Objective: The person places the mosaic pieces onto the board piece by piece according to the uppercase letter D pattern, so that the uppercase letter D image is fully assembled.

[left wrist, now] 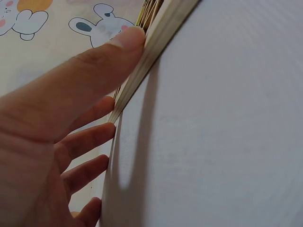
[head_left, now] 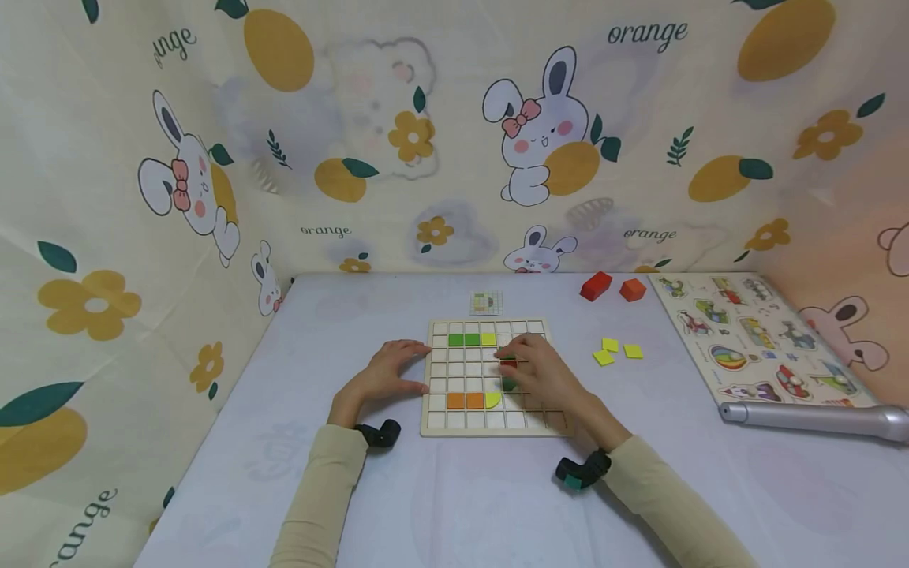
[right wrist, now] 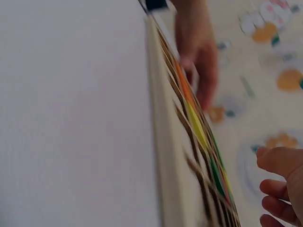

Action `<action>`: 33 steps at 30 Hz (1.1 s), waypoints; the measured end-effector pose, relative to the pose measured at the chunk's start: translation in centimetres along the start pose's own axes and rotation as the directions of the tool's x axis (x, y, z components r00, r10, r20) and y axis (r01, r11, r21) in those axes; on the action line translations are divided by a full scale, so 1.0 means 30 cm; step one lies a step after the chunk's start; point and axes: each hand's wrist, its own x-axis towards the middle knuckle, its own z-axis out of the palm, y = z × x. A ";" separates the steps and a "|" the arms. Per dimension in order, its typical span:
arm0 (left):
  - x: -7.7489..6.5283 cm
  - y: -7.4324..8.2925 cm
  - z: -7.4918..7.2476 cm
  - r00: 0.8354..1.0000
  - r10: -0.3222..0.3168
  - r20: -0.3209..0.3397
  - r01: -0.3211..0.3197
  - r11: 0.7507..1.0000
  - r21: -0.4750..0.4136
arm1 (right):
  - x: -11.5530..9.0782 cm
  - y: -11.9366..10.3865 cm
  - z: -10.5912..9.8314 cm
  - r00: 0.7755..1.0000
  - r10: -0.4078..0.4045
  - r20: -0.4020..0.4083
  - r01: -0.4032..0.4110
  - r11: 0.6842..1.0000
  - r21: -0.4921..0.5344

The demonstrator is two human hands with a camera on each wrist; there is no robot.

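Note:
A wooden grid board [head_left: 438,427] lies flat on the white table. Two green squares [head_left: 465,340] and a yellow square [head_left: 488,339] sit in its upper part; two orange squares [head_left: 465,401] and a rounded yellow tile [head_left: 492,400] are lower down. My left hand [head_left: 383,373] rests at the board's left edge, thumb and fingertips right at the side. Over the right half hovers my right hand [head_left: 543,371], thumb and fingers apart in the right wrist view. Beneath its fingers show a dark red tile [head_left: 508,364] and a dark green tile [head_left: 508,383], both partly covered.
A small pattern card [head_left: 486,303] lies behind the board. Three yellow squares [head_left: 633,352] are to the right, with a red block [head_left: 596,286] and an orange-red block [head_left: 633,290] farther back. At far right are a picture board [head_left: 753,331] and a silver tube [head_left: 809,420].

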 end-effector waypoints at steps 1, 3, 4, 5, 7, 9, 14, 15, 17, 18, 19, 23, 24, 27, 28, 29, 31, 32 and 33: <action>0.000 0.001 -0.001 1.000 -0.005 0.002 0.005 1.000 -0.001 | -0.008 0.018 -0.022 1.000 0.028 -0.013 -0.028 1.000 -0.007; 0.000 0.004 -0.004 1.000 -0.007 0.004 0.007 1.000 -0.007 | -0.024 0.054 -0.066 0.995 0.093 -0.034 -0.094 0.995 -0.022; -0.001 0.005 -0.005 1.000 -0.009 0.004 0.009 1.000 -0.011 | -0.034 0.067 -0.088 0.991 0.128 -0.042 -0.130 0.991 -0.031; -0.002 0.006 -0.006 1.000 -0.011 0.003 0.011 1.000 -0.014 | -0.043 0.080 -0.110 0.985 0.163 -0.052 -0.165 0.985 -0.040; -0.002 0.007 -0.006 1.000 -0.010 0.001 0.010 1.000 -0.015 | -0.062 0.105 -0.150 0.977 0.202 -0.074 -0.206 0.976 -0.064; -0.003 0.006 -0.004 1.000 -0.013 -0.001 0.012 1.000 -0.017 | -0.080 0.131 -0.186 0.970 0.224 -0.091 -0.232 0.969 -0.085; -0.002 -0.001 0.002 1.000 -0.011 0.000 0.011 1.000 -0.009 | -0.126 0.192 -0.252 0.949 0.300 -0.093 -0.311 0.939 -0.147; -0.002 -0.003 0.003 1.000 -0.012 0.000 0.012 1.000 -0.007 | -0.134 0.202 -0.261 0.941 0.326 -0.089 -0.336 0.929 -0.155; -0.003 -0.005 0.003 1.000 -0.013 0.001 0.013 1.000 -0.003 | -0.145 0.218 -0.275 0.922 0.379 -0.075 -0.386 0.905 -0.180; -0.003 -0.005 0.003 1.000 -0.011 -0.001 0.011 1.000 -0.002 | -0.151 0.226 -0.280 0.911 0.406 -0.069 -0.411 0.892 -0.189; -0.004 -0.006 0.003 1.000 -0.009 -0.002 0.009 1.000 -0.001 | -0.155 0.232 -0.284 0.901 0.429 -0.063 -0.432 0.879 -0.199; -0.004 -0.006 0.003 1.000 -0.005 -0.003 0.005 1.000 0.005 | -0.172 0.256 -0.289 0.879 0.476 -0.038 -0.471 0.850 -0.236; -0.003 -0.006 0.003 1.000 -0.007 -0.002 0.007 1.000 0.003 | -0.175 0.261 -0.288 0.878 0.477 -0.035 -0.471 0.849 -0.240; -0.002 -0.005 0.002 1.000 -0.014 0.000 0.014 1.000 -0.003 | -0.184 0.272 -0.285 0.882 0.471 -0.029 -0.463 0.851 -0.247; -0.002 -0.004 0.002 1.000 -0.016 0.000 0.016 1.000 -0.005 | -0.186 0.274 -0.284 0.883 0.468 -0.028 -0.460 0.853 -0.246; -0.002 -0.003 0.001 1.000 -0.018 0.002 0.018 1.000 -0.006 | -0.187 0.276 -0.284 0.883 0.469 -0.027 -0.460 0.852 -0.249; -0.001 -0.002 0.001 1.000 -0.018 0.002 0.018 1.000 -0.009 | -0.189 0.274 -0.286 0.883 0.469 -0.020 -0.458 0.853 -0.248; -0.001 -0.001 0.001 1.000 -0.018 0.003 0.018 1.000 -0.008 | -0.190 0.273 -0.288 0.883 0.469 -0.015 -0.457 0.854 -0.249; -0.001 0.000 0.001 1.000 -0.018 0.004 0.018 1.000 -0.009 | -0.190 0.272 -0.290 0.884 0.467 -0.008 -0.453 0.855 -0.252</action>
